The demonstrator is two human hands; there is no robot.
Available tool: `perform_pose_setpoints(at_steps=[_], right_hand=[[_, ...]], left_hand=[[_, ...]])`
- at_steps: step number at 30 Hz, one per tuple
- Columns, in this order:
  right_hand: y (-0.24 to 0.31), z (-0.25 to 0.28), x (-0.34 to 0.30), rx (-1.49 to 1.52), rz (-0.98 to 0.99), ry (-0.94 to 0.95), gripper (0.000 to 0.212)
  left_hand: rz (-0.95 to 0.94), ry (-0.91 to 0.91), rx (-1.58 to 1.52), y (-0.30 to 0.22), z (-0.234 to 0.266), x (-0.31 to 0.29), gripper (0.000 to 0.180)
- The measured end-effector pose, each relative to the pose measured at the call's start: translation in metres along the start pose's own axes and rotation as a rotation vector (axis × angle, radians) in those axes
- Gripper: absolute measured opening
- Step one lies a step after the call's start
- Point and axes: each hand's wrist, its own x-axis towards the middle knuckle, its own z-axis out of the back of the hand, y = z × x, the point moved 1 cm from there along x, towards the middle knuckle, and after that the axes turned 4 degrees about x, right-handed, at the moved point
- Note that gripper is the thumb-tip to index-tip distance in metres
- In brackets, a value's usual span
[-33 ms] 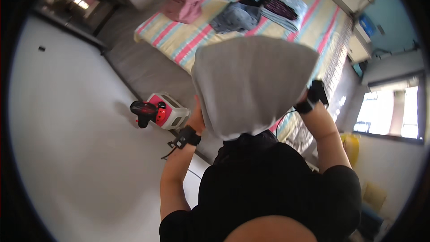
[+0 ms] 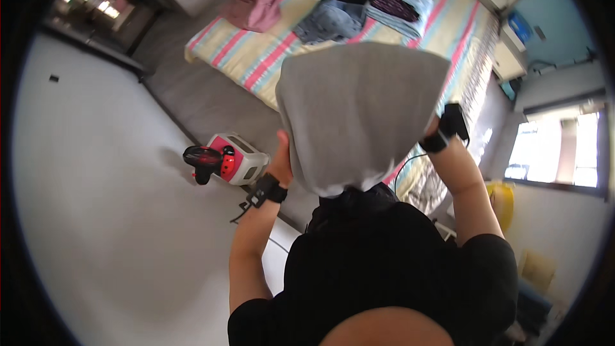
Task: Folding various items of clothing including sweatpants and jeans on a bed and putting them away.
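A grey piece of cloth (image 2: 362, 115), smooth and broad with a rounded lower edge, is held up in front of my chest, between my two hands. At its left edge is my left hand (image 2: 282, 159), the thumb pointing up and the other fingers hidden behind the cloth. My right hand (image 2: 432, 131) grips the opposite edge, mostly covered by the cloth and the wrist strap. Black devices are strapped on both wrists, each with a thin cable. Behind the cloth lies a bed (image 2: 253, 75) with a striped cover.
On the bed are a pink bag (image 2: 254, 8), crumpled blue denim clothes (image 2: 331, 22) and a folded light-blue pile (image 2: 410, 9) with a dark garment on top. A white and pink toy (image 2: 237, 160) with a dark, red-trimmed top stands left of my left hand, by the white wall (image 2: 115, 186).
The view has shifted slightly, so the bed and room sit a little further left and higher. My left thumb now shows beside the cloth's edge; both hands still hold the cloth.
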Motion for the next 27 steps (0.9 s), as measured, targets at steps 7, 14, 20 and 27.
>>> perform_pose_setpoints(at_steps=[7,14,20,27], right_hand=[[0.04,0.0,-0.027,-0.013,0.209,-0.039,0.03],[0.027,0.036,-0.112,0.053,0.237,-0.114,0.029],[-0.033,0.097,-0.24,0.187,0.16,-0.271,0.028],[-0.068,0.151,-0.362,0.293,0.129,-0.384,0.027]], left_hand=[[0.298,0.053,0.181,0.008,-0.037,0.057,0.06],[0.167,0.159,0.023,0.048,-0.064,0.043,0.052],[-0.035,0.174,1.025,0.085,-0.136,-0.005,0.043],[0.158,0.803,1.05,0.167,-0.17,0.01,0.04]])
